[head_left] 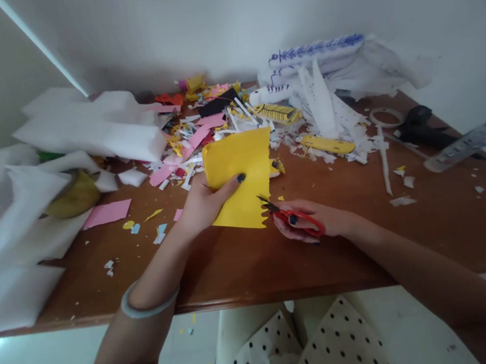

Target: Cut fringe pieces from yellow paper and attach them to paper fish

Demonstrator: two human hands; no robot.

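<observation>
My left hand grips a yellow sheet of paper by its left side, thumb on top and the other fingers hidden behind it. The sheet is held up over the table near its front. Its lower right edge is cut into small jagged notches. In my right hand is a pair of red-handled scissors, with fingers through and around the handles. The dark blades point up and left and touch the notched edge of the paper.
Paper scraps in several colours pile up at the back of the brown table. White foam sheets cover the left. A yellow cutter, a tape roll, a glue gun and a blue-capped clear tube lie at the right.
</observation>
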